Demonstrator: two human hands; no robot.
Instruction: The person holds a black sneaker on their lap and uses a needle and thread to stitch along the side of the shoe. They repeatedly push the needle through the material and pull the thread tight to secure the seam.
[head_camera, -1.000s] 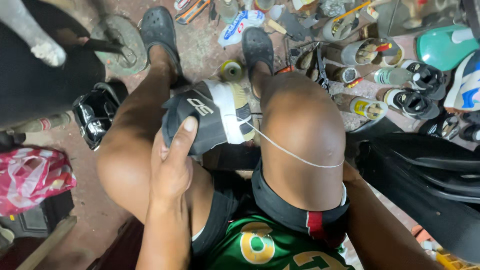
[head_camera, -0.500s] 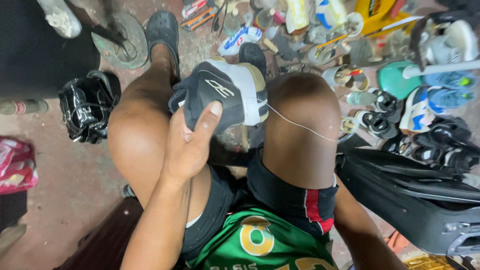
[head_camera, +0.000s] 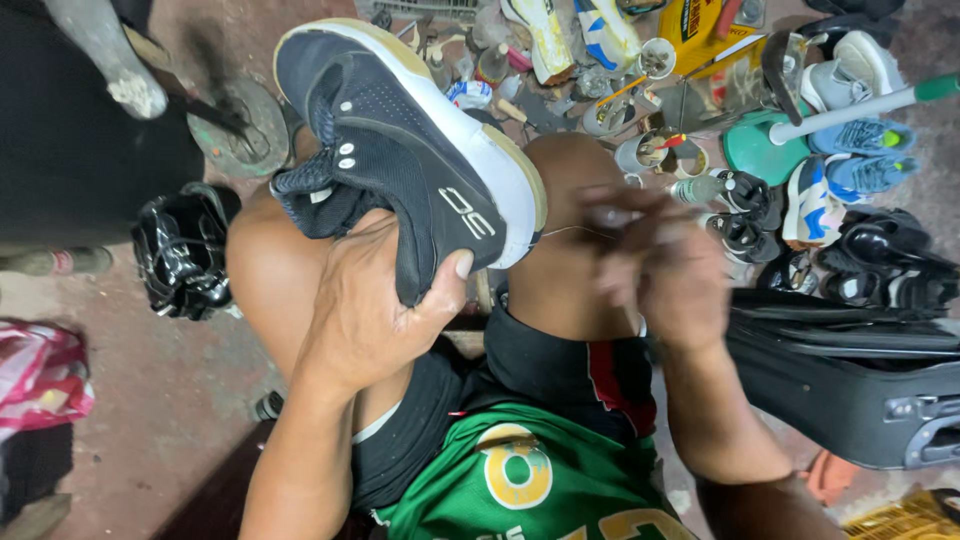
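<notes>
My left hand (head_camera: 365, 310) grips the heel end of a dark navy sneaker (head_camera: 400, 150) with a white sole, held above my knees with its side toward me. A thin white thread (head_camera: 570, 232) runs from the sole's edge to my right hand (head_camera: 655, 265), which is blurred over my right knee with the fingers pinched on the thread, perhaps on a needle too small to make out.
I sit with bare knees over a reddish floor. Several shoes (head_camera: 850, 170), cans and tools lie ahead and to the right. A black suitcase (head_camera: 850, 370) lies at right, a black bag (head_camera: 185, 250) at left, a pink bag (head_camera: 40, 375) at far left.
My left hand has lifted and turned the sneaker, which now shows its side. My right hand has come into view at my right knee, pulling the thread away from the sole.
</notes>
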